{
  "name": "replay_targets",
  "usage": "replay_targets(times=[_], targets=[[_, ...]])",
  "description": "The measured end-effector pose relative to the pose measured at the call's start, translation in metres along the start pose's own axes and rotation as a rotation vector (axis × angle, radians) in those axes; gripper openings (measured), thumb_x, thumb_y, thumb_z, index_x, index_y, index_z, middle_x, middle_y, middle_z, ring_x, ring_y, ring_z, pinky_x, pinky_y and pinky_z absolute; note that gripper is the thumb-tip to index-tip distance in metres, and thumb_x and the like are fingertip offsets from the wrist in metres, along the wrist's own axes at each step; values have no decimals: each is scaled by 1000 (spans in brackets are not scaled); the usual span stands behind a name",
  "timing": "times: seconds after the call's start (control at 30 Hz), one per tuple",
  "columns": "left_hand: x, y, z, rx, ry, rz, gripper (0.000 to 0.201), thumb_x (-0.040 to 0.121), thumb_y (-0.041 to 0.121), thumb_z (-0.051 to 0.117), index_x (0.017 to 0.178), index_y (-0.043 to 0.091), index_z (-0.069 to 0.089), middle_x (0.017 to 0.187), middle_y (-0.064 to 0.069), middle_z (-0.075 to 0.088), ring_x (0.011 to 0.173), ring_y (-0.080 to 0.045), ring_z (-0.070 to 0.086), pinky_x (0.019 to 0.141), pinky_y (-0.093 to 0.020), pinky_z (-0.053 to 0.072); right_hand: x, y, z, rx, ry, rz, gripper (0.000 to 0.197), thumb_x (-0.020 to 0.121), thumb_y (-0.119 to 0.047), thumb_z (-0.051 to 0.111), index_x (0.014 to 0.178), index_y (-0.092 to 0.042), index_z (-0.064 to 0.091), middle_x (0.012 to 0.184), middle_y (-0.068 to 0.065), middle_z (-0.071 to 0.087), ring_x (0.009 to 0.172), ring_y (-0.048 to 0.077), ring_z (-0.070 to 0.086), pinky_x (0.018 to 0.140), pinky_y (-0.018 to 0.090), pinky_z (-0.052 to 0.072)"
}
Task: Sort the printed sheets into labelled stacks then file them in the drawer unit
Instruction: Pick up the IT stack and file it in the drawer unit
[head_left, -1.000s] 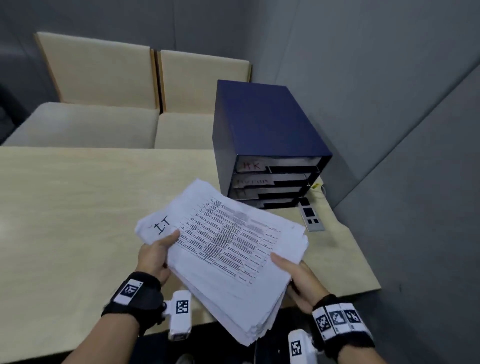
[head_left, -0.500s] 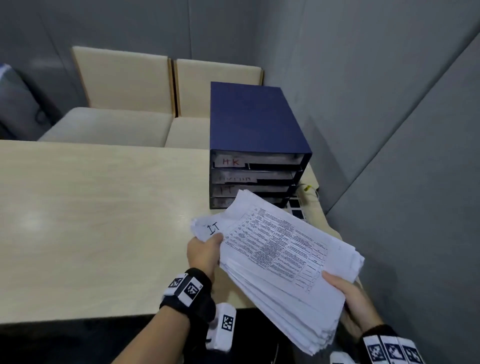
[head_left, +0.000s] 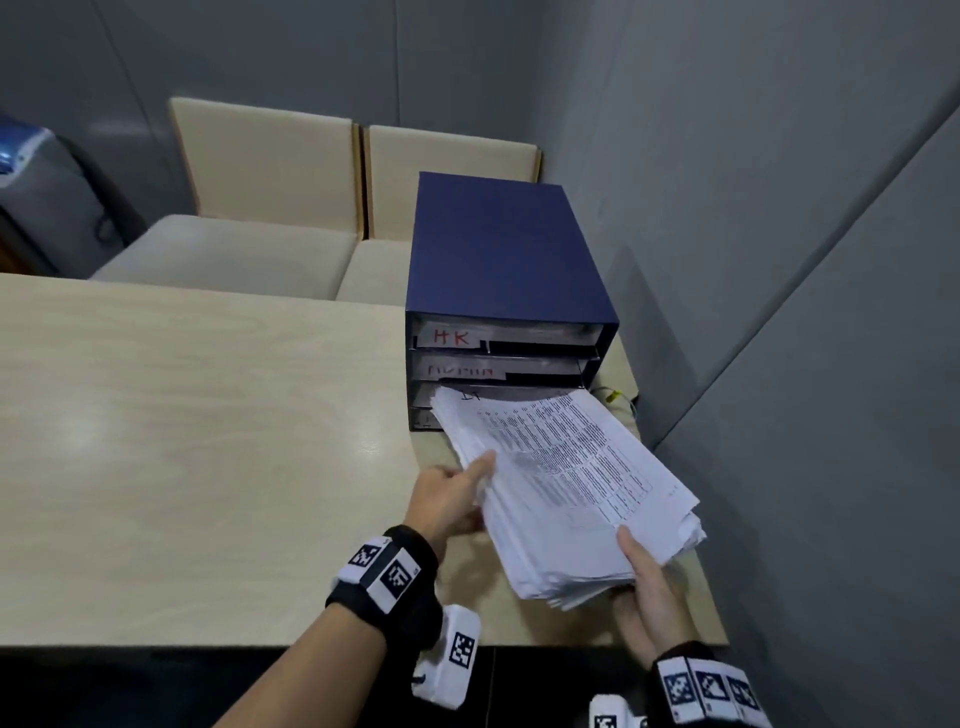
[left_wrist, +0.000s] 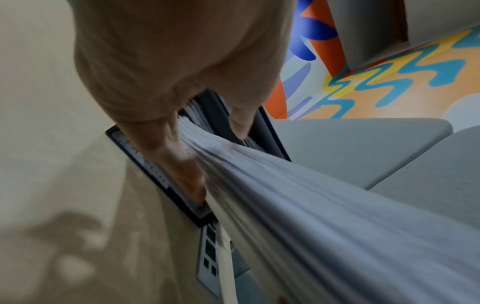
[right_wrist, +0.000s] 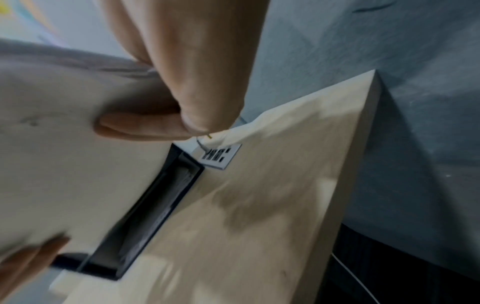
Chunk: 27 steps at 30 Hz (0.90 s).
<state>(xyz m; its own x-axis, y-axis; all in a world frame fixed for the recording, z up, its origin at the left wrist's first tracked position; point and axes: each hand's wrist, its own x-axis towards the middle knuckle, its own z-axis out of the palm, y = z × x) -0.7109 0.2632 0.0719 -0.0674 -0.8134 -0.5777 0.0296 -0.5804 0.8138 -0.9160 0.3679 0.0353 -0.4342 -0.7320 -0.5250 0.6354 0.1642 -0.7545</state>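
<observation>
A thick stack of printed sheets (head_left: 561, 483), its top corner marked "IT", is held over the table with its far edge against the front of the blue drawer unit (head_left: 498, 249), at the third drawer down. My left hand (head_left: 452, 499) holds the stack's left edge, thumb on top (left_wrist: 239, 121) and fingers (left_wrist: 182, 164) beneath. My right hand (head_left: 644, 582) grips the near right corner, thumb on top, fingers (right_wrist: 145, 125) curled under the stack (right_wrist: 64, 133). The two upper drawers carry paper labels, the top one reading "HK" (head_left: 452, 338).
The light wooden table (head_left: 182, 441) stretches left of the unit. A grey socket plate (right_wrist: 221, 156) sits in the table beside the unit, with a thin cable. Two beige chairs (head_left: 260, 208) stand behind the table. Grey walls (head_left: 779, 260) close in on the right.
Both hands have carried the stack forward and to the right, from above the table's near edge up to the drawer unit's front. My left thumb slid along the stack's left edge.
</observation>
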Motion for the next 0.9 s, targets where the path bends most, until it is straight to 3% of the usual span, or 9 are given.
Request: replay_targets(times=[0.1, 0.2, 0.27, 0.37, 0.47, 0.6, 0.73, 0.83, 0.9], targets=[[4, -16, -1, 48, -136, -47, 25, 92, 23, 68, 105, 2, 68, 86, -5, 72, 67, -19, 67, 63, -27, 55, -1, 13, 21, 4, -33, 30, 28, 94, -22, 61, 121, -17, 66, 124, 4, 73, 105, 16, 71, 91, 34, 57], [22, -20, -13, 12, -43, -10, 31, 93, 2, 59, 123, -2, 56, 110, -13, 71, 90, -27, 71, 71, -34, 60, 1, 19, 40, 50, -114, 129, 31, 96, -19, 58, 126, -15, 63, 124, 6, 73, 114, 23, 66, 95, 40, 57], [34, -12, -20, 7, 21, 31, 35, 94, -1, 55, 128, 0, 51, 115, -17, 68, 90, -29, 69, 63, -31, 60, 3, 21, 49, 87, -154, 229, 24, 98, -6, 54, 120, -8, 64, 110, 12, 76, 102, 29, 69, 79, 38, 64], [47, 0, -28, 32, 4, 62, 33, 95, -1, 53, 127, 5, 49, 117, -18, 67, 85, -28, 67, 55, -27, 56, 6, 24, 61, -32, -112, 308, 11, 99, 3, 50, 98, 2, 61, 74, 15, 71, 60, 22, 70, 51, 26, 60], [53, 9, -37, 126, 8, 79, 27, 97, 16, 55, 122, 4, 54, 112, -16, 69, 85, -27, 69, 57, -28, 53, 20, 28, 77, -111, -58, 272, 12, 99, 6, 52, 89, 3, 57, 72, 12, 61, 48, 12, 63, 43, 18, 52], [41, 5, -68, 193, 46, 84, 36, 100, 41, 53, 112, 7, 57, 103, -9, 67, 80, -21, 65, 64, -28, 52, 45, 25, 116, -71, -54, 268, 5, 98, 7, 54, 102, 4, 55, 93, 16, 57, 72, 17, 60, 48, 17, 54], [23, -29, -129, 283, 74, 46, 31, 98, 35, 58, 106, 6, 61, 101, -11, 72, 74, -20, 68, 66, -26, 50, 75, 17, 170, -47, 55, 218, 7, 98, 8, 54, 93, 3, 57, 92, 16, 57, 74, 18, 59, 49, 17, 57], [2, -55, -178, 340, 71, 84, 18, 97, 22, 61, 94, 5, 66, 92, -13, 74, 71, -19, 69, 59, -18, 49, 97, 18, 207, -18, 123, 148, 18, 98, 8, 55, 83, -2, 57, 97, 14, 59, 84, 20, 62, 83, 27, 62], [-11, -71, -208, 337, 33, 82, 15, 96, 13, 62, 90, 0, 67, 83, -16, 74, 67, -17, 68, 56, -16, 49, 104, 25, 226, -8, 85, 106, 15, 96, 13, 50, 94, -1, 57, 95, 13, 58, 97, 23, 59, 95, 37, 56]])
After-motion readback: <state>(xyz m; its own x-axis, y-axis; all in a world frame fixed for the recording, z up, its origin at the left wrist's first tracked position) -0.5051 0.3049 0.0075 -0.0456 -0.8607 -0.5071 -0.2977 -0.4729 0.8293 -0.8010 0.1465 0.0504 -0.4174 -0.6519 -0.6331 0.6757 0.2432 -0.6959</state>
